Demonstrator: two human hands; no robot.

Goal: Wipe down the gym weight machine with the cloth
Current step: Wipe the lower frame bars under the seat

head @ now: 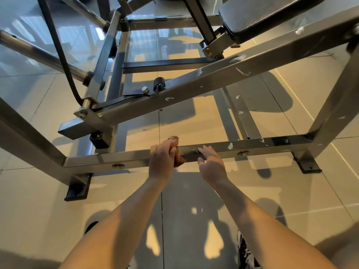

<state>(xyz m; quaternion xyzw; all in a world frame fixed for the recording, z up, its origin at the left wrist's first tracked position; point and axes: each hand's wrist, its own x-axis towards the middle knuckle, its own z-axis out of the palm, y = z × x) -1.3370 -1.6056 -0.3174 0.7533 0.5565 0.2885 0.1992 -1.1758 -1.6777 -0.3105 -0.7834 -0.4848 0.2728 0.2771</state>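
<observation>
- The left hand (164, 158) grips a brown cloth (174, 140) wrapped over the low crossbar (272, 143). The right hand (212, 166) lies just beside it, fingers loose on the same bar.
- White smears (230, 145) remain on the crossbar right of the hands, with more on the diagonal beam (213, 78) above. Most of the wiping seems left to do.
- Beyond the crossbar, a black cable (58, 55) and padded seat (262, 16) crowd the reach.

Left hand (162, 159) gripping brown cloth (173, 140) on low crossbar (252, 147) (paint-flecked), right hand (210, 164) resting beside
</observation>
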